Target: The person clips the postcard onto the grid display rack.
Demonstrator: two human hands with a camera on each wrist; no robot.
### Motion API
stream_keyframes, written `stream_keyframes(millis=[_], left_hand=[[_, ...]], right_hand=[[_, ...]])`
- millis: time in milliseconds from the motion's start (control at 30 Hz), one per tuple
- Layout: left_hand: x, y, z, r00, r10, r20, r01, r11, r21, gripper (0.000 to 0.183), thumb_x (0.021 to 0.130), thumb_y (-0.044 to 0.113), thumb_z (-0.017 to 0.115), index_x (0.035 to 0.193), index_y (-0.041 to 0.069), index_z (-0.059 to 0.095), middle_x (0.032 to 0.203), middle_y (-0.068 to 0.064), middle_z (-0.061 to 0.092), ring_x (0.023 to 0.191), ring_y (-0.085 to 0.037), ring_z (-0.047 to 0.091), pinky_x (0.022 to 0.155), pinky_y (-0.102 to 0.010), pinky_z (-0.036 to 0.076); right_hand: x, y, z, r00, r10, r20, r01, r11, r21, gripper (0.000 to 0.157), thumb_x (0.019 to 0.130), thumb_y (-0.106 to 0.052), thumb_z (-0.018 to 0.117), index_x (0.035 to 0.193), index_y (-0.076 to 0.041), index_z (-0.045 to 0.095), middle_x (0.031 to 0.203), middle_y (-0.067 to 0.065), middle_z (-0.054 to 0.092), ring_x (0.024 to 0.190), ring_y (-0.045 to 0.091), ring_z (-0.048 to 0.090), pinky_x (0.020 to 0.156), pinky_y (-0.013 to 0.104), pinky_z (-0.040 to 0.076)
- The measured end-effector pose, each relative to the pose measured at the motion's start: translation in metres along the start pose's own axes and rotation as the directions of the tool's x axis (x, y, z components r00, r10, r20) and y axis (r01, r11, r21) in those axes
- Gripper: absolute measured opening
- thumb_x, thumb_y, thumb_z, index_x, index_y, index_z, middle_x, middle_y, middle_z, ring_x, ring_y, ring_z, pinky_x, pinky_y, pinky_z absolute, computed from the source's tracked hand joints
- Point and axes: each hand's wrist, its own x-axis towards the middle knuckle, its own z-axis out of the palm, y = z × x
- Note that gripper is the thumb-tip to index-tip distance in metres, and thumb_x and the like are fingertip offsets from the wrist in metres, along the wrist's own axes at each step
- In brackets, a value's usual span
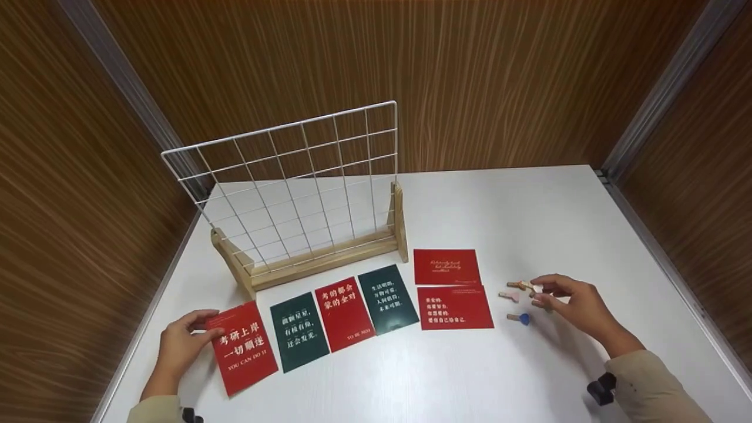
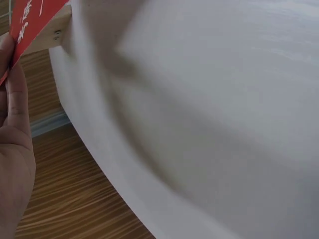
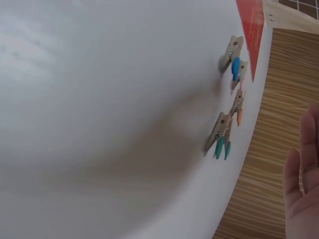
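Observation:
My left hand (image 1: 178, 346) pinches the upper left edge of a red card (image 1: 247, 358) with white writing, between thumb and fingers. In the left wrist view the red card (image 2: 35, 22) is tilted, with the fingers at its edge. On the right, my right hand (image 1: 578, 302) reaches over small wooden clothespins, thumb and fingertips parted around the nearest one. The right wrist view shows clothespins with a blue heart (image 3: 235, 67), pink, orange and teal (image 3: 220, 137) decorations lying on the table, and the right hand (image 3: 306, 174) with thumb and fingers apart.
A white wire grid (image 1: 294, 188) stands upright in a wooden base (image 1: 323, 258) behind the cards. Beside the held card lie a green card (image 1: 299, 332), a red card (image 1: 345, 314), another green card (image 1: 388, 299) and two wide red cards (image 1: 455, 308). Wood-grain panels (image 1: 499, 76) surround the table.

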Motion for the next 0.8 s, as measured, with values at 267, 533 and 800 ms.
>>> stream_keyframes(millis=[267, 533, 800], left_hand=[[0.002, 0.006, -0.011, 1.0, -0.022, 0.022, 0.022, 1.0, 0.011, 0.05, 0.079, 0.019, 0.079, 0.122, 0.0, 0.062, 0.109, -0.017, 0.066, 0.102, -0.031, 0.06, 0.074, -0.015, 0.049], [0.006, 0.021, -0.015, 0.999, -0.035, 0.027, 0.036, 0.999, -0.028, 0.049, 0.082, 0.021, 0.076, 0.125, 0.001, 0.061, 0.113, -0.018, 0.064, 0.107, -0.031, 0.058, 0.08, -0.02, 0.051], [0.011, 0.04, -0.013, 1.0, 0.013, 0.024, -0.011, 0.999, -0.047, 0.048, 0.084, 0.022, 0.074, 0.125, 0.002, 0.061, 0.114, -0.017, 0.063, 0.106, -0.029, 0.057, 0.079, -0.019, 0.05]], right_hand=[[0.01, -0.005, 0.003, 1.0, 0.014, -0.019, -0.013, 0.996, 0.085, 0.028, 0.08, -0.001, 0.074, 0.107, -0.009, 0.071, 0.09, 0.002, 0.07, 0.078, 0.007, 0.062, 0.071, 0.013, 0.048], [0.021, -0.012, 0.009, 0.999, 0.022, -0.039, -0.017, 0.992, 0.125, 0.032, 0.081, 0.001, 0.072, 0.113, -0.006, 0.069, 0.097, 0.011, 0.07, 0.078, 0.008, 0.063, 0.069, 0.015, 0.049], [0.035, -0.02, 0.015, 0.998, 0.015, -0.062, -0.003, 0.984, 0.18, 0.03, 0.085, -0.005, 0.07, 0.115, -0.007, 0.069, 0.108, 0.012, 0.068, 0.089, 0.001, 0.056, 0.077, 0.012, 0.046]])
